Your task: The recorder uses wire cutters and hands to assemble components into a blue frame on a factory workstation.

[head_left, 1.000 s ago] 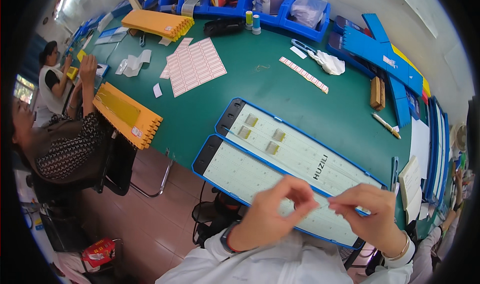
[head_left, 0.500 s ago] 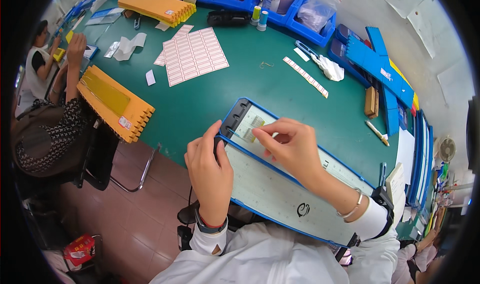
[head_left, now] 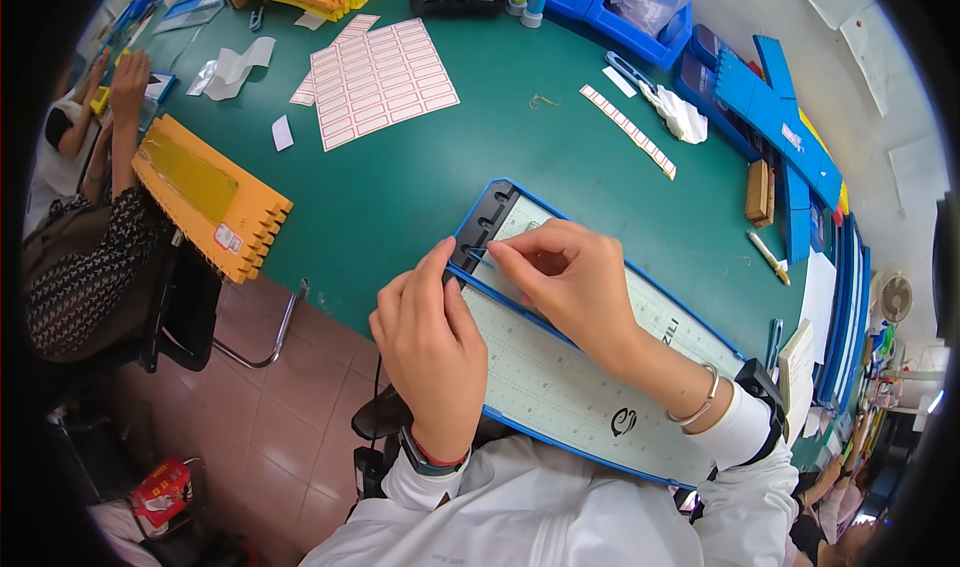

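Observation:
A long, shallow hinged case [head_left: 585, 412] with blue rims and pale, marked inner panels stands open at the green table's near edge, partly over my lap. A black slotted strip [head_left: 490, 222] crosses its far end. My left hand [head_left: 430, 342] holds the blue rim at the near corner of that strip, index finger and thumb on the edge. My right hand [head_left: 575, 277] is above the inner panel, thumb and index finger pinched on a thin pale-blue strand [head_left: 478, 255] beside the slots. A small wound coil is mostly hidden behind the right fingers.
A red-gridded label sheet [head_left: 380, 82] lies on the table [head_left: 510, 142], with a narrow label strip [head_left: 630, 132] farther right. Orange notched boards [head_left: 210, 197] are at the left beside a seated person [head_left: 95, 257]. Blue bins [head_left: 640, 27] and blue notched boards [head_left: 785, 127] line the far right.
My right hand has shifted toward the black slotted strip, covering more of the wound coil. My left hand remains at the case's corner. The whole view has shifted slightly.

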`<state>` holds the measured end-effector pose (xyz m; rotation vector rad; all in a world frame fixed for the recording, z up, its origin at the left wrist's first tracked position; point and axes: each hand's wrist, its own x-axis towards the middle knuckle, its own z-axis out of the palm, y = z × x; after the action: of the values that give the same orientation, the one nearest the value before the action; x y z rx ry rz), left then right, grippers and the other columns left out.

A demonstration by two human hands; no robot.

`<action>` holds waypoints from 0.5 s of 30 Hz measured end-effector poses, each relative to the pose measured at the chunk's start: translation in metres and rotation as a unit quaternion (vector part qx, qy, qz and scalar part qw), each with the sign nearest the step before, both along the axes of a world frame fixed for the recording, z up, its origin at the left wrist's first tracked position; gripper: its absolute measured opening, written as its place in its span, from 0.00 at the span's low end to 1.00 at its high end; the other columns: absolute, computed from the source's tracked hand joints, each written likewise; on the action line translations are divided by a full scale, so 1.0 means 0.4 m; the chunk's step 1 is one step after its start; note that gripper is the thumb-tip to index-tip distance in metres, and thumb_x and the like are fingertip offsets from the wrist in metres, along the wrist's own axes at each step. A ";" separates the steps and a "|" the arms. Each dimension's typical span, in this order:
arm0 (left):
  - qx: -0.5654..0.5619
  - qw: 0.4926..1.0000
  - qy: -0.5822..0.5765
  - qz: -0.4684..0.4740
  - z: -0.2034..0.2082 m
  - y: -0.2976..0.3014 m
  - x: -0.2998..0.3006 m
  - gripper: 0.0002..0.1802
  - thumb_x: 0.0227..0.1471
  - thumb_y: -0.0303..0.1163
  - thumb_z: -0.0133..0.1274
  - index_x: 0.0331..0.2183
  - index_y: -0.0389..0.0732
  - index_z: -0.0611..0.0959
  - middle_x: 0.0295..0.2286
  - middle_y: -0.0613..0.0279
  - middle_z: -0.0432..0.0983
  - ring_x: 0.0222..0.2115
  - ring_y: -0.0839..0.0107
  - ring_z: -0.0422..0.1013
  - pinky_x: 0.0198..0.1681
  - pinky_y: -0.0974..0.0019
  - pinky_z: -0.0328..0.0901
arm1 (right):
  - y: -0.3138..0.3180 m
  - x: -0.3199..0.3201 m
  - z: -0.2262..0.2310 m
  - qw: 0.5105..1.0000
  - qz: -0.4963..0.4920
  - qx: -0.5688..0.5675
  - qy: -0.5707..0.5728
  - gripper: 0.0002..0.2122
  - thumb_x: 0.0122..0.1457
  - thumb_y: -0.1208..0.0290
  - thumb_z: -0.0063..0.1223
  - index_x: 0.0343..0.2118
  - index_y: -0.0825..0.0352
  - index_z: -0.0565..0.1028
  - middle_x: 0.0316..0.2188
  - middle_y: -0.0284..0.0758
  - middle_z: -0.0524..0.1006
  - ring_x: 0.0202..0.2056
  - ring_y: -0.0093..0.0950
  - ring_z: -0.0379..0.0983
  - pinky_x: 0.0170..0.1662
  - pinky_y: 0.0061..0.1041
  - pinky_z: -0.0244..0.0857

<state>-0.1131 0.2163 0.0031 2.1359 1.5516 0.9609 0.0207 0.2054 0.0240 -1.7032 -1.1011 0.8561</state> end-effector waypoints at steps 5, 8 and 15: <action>0.006 1.000 0.004 -0.003 -0.002 0.001 0.001 0.16 0.51 0.24 0.49 0.44 0.42 0.77 0.35 0.58 0.75 0.39 0.61 0.68 0.43 0.60 0.59 | 0.006 0.000 -0.002 1.000 -0.001 -0.021 0.003 0.08 0.51 0.72 0.59 0.25 0.73 0.79 0.20 0.36 0.77 0.20 0.20 0.70 0.24 0.19 0.64; 0.011 1.000 0.011 -0.006 -0.005 0.002 -0.002 0.15 0.52 0.24 0.49 0.43 0.42 0.77 0.35 0.58 0.75 0.39 0.61 0.68 0.42 0.60 0.59 | 0.006 -0.001 -0.003 1.000 0.004 -0.025 0.005 0.08 0.51 0.72 0.59 0.24 0.74 0.79 0.20 0.36 0.77 0.20 0.20 0.70 0.25 0.19 0.64; 0.015 1.000 0.011 -0.004 -0.003 -0.002 -0.002 0.14 0.51 0.24 0.49 0.43 0.41 0.78 0.35 0.58 0.75 0.38 0.61 0.68 0.42 0.60 0.59 | 0.003 -0.003 0.002 0.999 0.020 -0.028 0.006 0.08 0.50 0.73 0.59 0.24 0.74 0.78 0.19 0.36 0.77 0.20 0.21 0.71 0.25 0.19 0.65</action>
<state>-0.1141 0.2155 0.0017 2.1784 1.5463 0.9675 0.0195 0.2065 0.0250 -1.7249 -1.1154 0.9284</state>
